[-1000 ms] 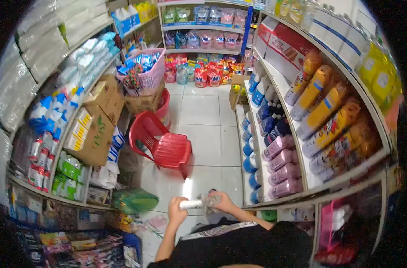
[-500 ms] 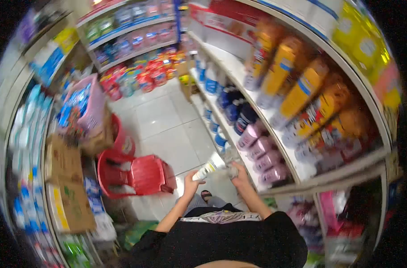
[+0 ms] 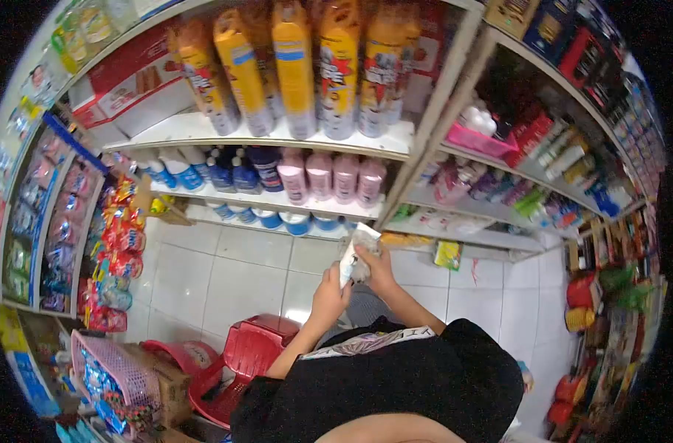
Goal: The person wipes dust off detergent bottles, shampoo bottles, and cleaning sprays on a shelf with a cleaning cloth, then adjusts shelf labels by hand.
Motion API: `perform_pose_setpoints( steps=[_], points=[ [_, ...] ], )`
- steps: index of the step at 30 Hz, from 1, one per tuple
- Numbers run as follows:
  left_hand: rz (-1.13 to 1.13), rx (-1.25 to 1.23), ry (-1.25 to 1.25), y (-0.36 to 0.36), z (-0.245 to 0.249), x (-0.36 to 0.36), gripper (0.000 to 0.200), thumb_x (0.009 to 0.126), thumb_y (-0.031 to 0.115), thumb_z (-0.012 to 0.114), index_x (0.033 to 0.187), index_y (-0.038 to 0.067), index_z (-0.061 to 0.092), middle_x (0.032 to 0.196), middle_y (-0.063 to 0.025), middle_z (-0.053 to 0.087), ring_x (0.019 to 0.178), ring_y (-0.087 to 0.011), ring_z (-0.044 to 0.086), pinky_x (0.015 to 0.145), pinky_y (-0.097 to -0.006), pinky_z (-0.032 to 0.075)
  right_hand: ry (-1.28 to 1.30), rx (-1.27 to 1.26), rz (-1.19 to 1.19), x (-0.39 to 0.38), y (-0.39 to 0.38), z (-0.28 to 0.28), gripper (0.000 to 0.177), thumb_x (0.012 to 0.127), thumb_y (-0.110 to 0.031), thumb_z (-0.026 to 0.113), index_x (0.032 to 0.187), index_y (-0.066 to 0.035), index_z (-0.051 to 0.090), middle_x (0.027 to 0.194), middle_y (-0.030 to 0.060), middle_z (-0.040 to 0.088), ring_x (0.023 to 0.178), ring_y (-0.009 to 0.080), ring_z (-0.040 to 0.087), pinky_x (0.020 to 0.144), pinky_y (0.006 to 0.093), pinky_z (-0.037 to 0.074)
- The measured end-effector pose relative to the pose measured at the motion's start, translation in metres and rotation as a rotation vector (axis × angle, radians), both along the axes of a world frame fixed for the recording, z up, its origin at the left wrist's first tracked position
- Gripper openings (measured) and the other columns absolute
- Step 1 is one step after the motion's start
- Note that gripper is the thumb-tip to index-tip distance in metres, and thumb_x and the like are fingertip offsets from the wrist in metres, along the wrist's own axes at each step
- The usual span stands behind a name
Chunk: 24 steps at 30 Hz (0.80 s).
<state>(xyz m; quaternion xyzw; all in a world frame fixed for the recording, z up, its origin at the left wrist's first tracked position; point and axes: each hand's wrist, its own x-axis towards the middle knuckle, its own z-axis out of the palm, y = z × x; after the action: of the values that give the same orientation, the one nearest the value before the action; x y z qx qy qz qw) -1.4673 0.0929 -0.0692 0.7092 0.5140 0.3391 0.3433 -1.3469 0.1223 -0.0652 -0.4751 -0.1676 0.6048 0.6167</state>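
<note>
Both hands hold one white tube (image 3: 350, 260) in front of the black shirt (image 3: 381, 376). The left hand (image 3: 331, 297) is closed around the low end of the tube. The right hand (image 3: 378, 269) grips it higher up, with its thumb on the side. A grey, crumpled thing (image 3: 361, 275) is by the right hand's fingers, right behind the tube. It is too blurry to tell what it is.

The tube leans, and its top end points at the shelf (image 3: 277, 198). Four pink bottles (image 3: 319, 177) stand in a row on that shelf, next to dark blue bottles (image 3: 246, 176). Tall orange cans (image 3: 294, 70) stand on the shelf above. White and blue tubs (image 3: 297, 224) sit down low, under the pink bottles. A red chair (image 3: 249, 353) is on the white floor (image 3: 244, 284), over on the left hand's side. A pink basket (image 3: 133, 369) full of blue packs (image 3: 100, 384) is past the chair.
</note>
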Motion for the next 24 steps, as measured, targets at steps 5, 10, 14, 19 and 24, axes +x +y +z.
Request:
perform_pose_setpoints(
  steps=[5, 10, 14, 19, 24],
  points=[
    [-0.376, 0.04, 0.165, -0.008, 0.032, 0.04, 0.043, 0.07, 0.013, 0.05, 0.108, 0.002, 0.032, 0.085, -0.0213, 0.044, 0.066, -0.0385, 0.049, 0.055, -0.0416, 0.041, -0.082, 0.03, -0.401, 0.063, -0.05, 0.017, 0.04, 0.065, -0.005, 0.061, 0.099, -0.001, 0.041, 0.084, 0.0079, 0.051, 0.074, 0.0141, 0.051, 0.063, 0.0247, 0.043],
    [-0.748, 0.197, 0.268, -0.022, 0.068, 0.079, 0.045, 0.067, 0.01, 0.05, 0.108, 0.003, 0.034, 0.082, -0.0168, 0.044, 0.064, -0.0331, 0.051, 0.052, -0.0384, 0.043, -0.361, 0.125, -0.625, 0.125, -0.123, 0.038, 0.04, 0.062, -0.001, 0.06, 0.098, -0.001, 0.044, 0.085, 0.0068, 0.051, 0.075, 0.0137, 0.05, 0.065, 0.0243, 0.042],
    [-0.926, 0.317, 0.384, -0.023, 0.096, 0.112, 0.043, 0.066, 0.012, 0.052, 0.105, 0.005, 0.037, 0.081, -0.0146, 0.045, 0.066, -0.0322, 0.051, 0.054, -0.038, 0.042, -0.514, 0.102, -0.583, 0.162, -0.162, 0.044, 0.033, 0.06, -0.006, 0.064, 0.089, -0.001, 0.049, 0.078, 0.004, 0.053, 0.071, 0.0103, 0.049, 0.063, 0.0215, 0.041],
    [-1.115, 0.207, 0.415, -0.029, 0.109, 0.174, 0.042, 0.065, 0.015, 0.055, 0.103, 0.007, 0.038, 0.083, -0.0161, 0.049, 0.067, -0.0325, 0.051, 0.057, -0.0384, 0.041, -0.738, 0.048, -0.467, 0.223, -0.192, 0.058, 0.024, 0.062, -0.01, 0.064, 0.08, 0.0, 0.052, 0.07, 0.004, 0.054, 0.065, 0.0087, 0.049, 0.06, 0.0217, 0.041],
    [-1.275, 0.262, 0.501, -0.067, 0.102, 0.258, 0.043, 0.063, 0.035, 0.057, 0.089, 0.004, 0.041, 0.062, -0.0153, 0.053, 0.056, -0.0319, 0.053, 0.049, -0.0381, 0.041, -0.986, -0.058, -0.552, 0.287, -0.236, 0.053, 0.018, 0.065, -0.01, 0.06, 0.077, 0.0, 0.05, 0.066, 0.0077, 0.054, 0.059, 0.0093, 0.05, 0.055, 0.0226, 0.041]
  ],
)
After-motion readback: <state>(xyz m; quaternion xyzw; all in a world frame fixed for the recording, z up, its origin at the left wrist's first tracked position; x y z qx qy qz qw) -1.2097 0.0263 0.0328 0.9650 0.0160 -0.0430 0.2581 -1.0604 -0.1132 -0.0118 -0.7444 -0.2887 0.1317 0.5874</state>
